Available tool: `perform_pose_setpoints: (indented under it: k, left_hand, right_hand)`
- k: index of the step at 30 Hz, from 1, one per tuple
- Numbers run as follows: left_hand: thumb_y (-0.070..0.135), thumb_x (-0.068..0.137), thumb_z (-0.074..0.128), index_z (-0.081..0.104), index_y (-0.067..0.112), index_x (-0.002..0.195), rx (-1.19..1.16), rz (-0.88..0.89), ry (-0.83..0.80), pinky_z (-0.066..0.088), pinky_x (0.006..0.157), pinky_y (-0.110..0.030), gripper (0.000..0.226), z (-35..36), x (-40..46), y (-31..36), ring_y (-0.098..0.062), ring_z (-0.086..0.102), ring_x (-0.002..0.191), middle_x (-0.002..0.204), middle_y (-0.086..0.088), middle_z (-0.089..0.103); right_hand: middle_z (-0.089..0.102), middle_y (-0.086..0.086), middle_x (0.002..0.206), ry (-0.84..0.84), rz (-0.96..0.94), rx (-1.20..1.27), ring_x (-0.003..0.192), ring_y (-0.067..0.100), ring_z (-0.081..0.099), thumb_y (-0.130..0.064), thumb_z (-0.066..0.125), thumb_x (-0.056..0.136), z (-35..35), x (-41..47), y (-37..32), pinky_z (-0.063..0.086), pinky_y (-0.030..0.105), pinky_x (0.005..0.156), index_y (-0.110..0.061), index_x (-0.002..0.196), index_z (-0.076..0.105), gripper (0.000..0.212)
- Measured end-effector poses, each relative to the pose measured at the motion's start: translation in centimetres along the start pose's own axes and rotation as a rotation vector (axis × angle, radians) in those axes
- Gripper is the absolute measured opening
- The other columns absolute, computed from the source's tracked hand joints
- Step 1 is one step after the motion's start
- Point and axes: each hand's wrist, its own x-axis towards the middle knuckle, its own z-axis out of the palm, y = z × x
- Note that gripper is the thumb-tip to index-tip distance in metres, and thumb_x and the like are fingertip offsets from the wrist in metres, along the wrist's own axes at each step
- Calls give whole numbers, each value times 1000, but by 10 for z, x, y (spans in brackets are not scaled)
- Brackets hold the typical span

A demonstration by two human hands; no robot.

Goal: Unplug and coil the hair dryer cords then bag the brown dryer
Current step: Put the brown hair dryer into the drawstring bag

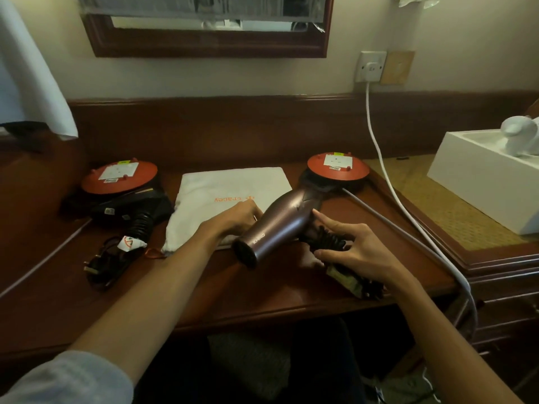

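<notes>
The white drawstring bag lies flat on the wooden desk, and everything else is placed from it. Just to its right and overlapping its near right corner, the brown hair dryer is held low over the desk, nozzle pointing toward the person. The left hand rests over the bag's near right corner, against the far side of the barrel; whether its fingers curl round the barrel or only steady it I cannot tell. The right hand, further right of the bag, has thumb and fingers curled round the coiled black cord bunched at the dryer's handle.

Left of the bag lies the black hair dryer, with its cord and plug gathered loosely in front (that half of the job looks done). Behind it, and also off the bag's far right corner, stand two orange-topped socket reels.

Judging by this, the coiling of the brown dryer's cord is about finished and bagging comes next. That calls for a free hand to lift open the bag's mouth, which appears to be at its near edge, while the other keeps the coil pressed against the handle so that it does not spring loose as the dryer slides in.
</notes>
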Motion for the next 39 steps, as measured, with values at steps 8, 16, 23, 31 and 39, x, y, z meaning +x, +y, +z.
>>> perform_pose_setpoints:
  k: [8, 16, 23, 31, 39]
  left_hand:
    - [18, 88, 76, 79, 16, 91, -141, 117, 173, 52, 72, -31, 5, -6, 15, -8, -16, 69, 85, 86, 2, 75]
    - [33, 85, 79, 78, 27, 80, -272, 176, 310, 49, 66, -24, 8, -23, 17, 19, -9, 66, 79, 83, 7, 74]
    - [34, 85, 80, 77, 28, 80, -250, 285, 324, 46, 63, -20, 8, -35, 11, 29, 2, 61, 67, 76, 11, 70]
    - [34, 87, 78, 76, 26, 84, -131, 374, 343, 50, 64, -22, 8, -37, 9, 35, -5, 65, 72, 78, 10, 70]
    - [38, 88, 76, 80, 18, 91, -87, 428, 350, 51, 63, -17, 21, -49, 10, 57, -5, 69, 76, 83, 8, 73]
  right_hand:
    - [65, -20, 131, -86, -10, -136, 119, -6, 59, -29, 85, 78, 13, 4, -2, 48, 20, 102, -48, 141, 51, 73]
    - [59, -10, 141, -167, -51, -281, 126, -3, 52, -33, 80, 83, 36, 28, -21, 44, 19, 103, -49, 144, 45, 73]
    - [61, 5, 140, -55, 122, -386, 122, 21, 59, -40, 71, 90, 47, 45, -24, 49, 35, 101, -42, 153, 33, 74]
    - [58, 10, 119, -11, 266, -561, 101, 31, 62, -49, 55, 90, 72, 31, -28, 54, 41, 83, -44, 158, 5, 84]
    - [69, 7, 112, 188, 229, -361, 101, 31, 67, -39, 59, 92, 85, 63, -66, 58, 47, 86, -31, 137, 48, 47]
